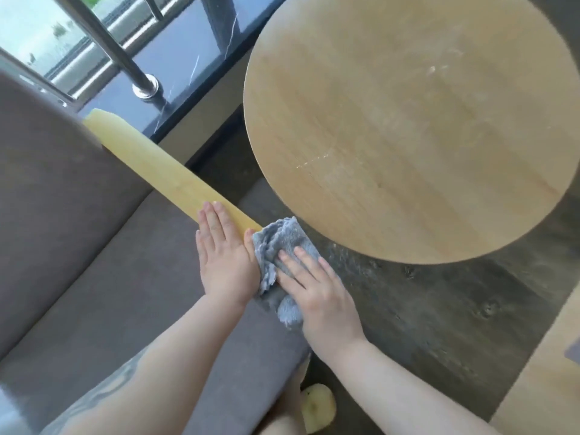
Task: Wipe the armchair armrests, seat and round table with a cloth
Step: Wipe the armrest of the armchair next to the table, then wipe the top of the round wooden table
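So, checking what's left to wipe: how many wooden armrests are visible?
1: the wooden armrest runs under the left hand, beside the cloth. The other is out of view.

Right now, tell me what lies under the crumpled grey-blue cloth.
The crumpled grey-blue cloth covers the near end of the yellow wooden armrest. The right hand presses on top. The armrest's tip is hidden.

A dark, grey-brown wood-grain floor (439, 309) fills the lower right, and a pale wooden surface (546, 372) cuts across the bottom right corner. At the bottom edge a pale yellow-green rounded object (318, 406), too blurred to identify, lies on the floor. At the upper left a dark marble ledge (188, 80) with white veins runs below a window (34, 29), and a shiny metal railing post (103, 45) slants down to a round base (145, 89) on that ledge.
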Motion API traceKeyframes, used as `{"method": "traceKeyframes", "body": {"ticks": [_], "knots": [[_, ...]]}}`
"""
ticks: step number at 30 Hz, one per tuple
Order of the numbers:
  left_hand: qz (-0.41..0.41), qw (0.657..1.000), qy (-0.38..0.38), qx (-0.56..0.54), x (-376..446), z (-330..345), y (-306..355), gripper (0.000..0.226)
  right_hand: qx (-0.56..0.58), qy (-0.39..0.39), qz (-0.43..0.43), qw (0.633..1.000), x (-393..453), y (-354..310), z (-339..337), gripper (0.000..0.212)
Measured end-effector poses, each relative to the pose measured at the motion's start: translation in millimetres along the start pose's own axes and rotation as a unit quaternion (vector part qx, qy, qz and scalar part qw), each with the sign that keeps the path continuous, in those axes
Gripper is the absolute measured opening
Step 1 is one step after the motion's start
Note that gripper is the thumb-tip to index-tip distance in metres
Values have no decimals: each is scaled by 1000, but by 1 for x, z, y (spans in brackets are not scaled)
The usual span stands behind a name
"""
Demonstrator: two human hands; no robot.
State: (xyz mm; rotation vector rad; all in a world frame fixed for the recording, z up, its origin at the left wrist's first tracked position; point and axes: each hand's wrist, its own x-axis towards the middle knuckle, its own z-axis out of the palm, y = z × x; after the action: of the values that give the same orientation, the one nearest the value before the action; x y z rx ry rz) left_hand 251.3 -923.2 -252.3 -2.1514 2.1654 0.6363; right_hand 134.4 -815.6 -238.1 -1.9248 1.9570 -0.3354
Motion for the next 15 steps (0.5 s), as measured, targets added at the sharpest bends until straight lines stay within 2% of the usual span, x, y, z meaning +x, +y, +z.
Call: {"method": "traceKeyframes", "body": {"ticks": [5,8,10,12,15], "knots": [[-12,1000,-14,14,-1,2,-4,66,19,-15,12,1000,-18,-13,-4,49],[-22,999,-19,19,-2,1,-3,66,16,-64,-69,995,-33,12,-18,41],[-32,999,-14,21,-1,-1,1,65,-11,-68,-138,988,-44,40,-22,36],[-63,998,-5,3,-5,2,13,65,-20,-63,-168,984,-53,58,-24,35],[-142,989,9,-52,-18,18,47,70,-11,-77,-131,988,-50,44,-19,33]]}}
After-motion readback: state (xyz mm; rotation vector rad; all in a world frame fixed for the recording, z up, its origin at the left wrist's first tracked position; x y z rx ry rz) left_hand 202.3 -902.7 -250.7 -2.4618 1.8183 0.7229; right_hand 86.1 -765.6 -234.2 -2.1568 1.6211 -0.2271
